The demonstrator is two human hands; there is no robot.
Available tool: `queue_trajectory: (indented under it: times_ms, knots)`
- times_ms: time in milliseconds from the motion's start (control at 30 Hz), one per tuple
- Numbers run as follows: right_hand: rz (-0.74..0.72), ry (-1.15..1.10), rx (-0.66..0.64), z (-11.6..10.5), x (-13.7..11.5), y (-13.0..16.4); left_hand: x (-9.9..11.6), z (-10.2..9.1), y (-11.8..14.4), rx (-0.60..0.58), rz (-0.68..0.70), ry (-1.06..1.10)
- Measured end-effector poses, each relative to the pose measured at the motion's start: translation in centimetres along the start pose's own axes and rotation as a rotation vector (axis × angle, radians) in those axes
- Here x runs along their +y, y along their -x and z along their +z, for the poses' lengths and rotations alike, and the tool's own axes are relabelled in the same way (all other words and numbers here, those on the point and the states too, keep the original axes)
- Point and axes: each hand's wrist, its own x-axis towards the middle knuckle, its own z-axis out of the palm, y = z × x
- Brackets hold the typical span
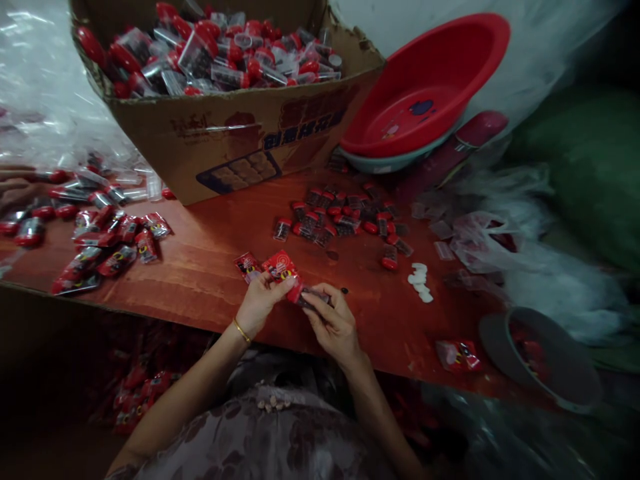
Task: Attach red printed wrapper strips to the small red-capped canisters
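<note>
My left hand [257, 303], with a gold bangle at the wrist, pinches a red printed packet [281, 263] between thumb and fingers. My right hand [336, 327] grips a small transparent tube [317, 295] of dark contents, its end at the packet's lower right edge. Whether the tube is inside the packet's mouth I cannot tell. Another small packet [245, 263] shows just beyond my left fingers. Past my hands lies a loose pile of red-capped tubes [345, 215]. To the right of them is a little heap of white pieces [420, 283].
A cardboard box [225, 143] full of red-capped tubes stands at the back. Filled packets [117, 243] lie left, near another person's hand [17, 187]. On the right are a red basin [425, 93], plastic bags [490, 243], a single packet [457, 355] and a grey bowl [565, 360].
</note>
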Motion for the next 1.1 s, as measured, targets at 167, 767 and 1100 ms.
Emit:
queue_trajectory:
  times_ms: [167,767,1100]
  knots:
    - [-0.072,0.06,0.041,0.6,0.4,0.3,-0.5,0.0,0.2,-0.044,0.01,-0.066]
    - [0.031,0.178,0.18,3.3,0.5,0.5,-3.2,1.1,1.1,0.152,0.025,0.145]
    - [0.156,0.089,0.069,3.0,-1.1,-1.1,-3.0,0.5,0.5,0.079,0.116,0.113]
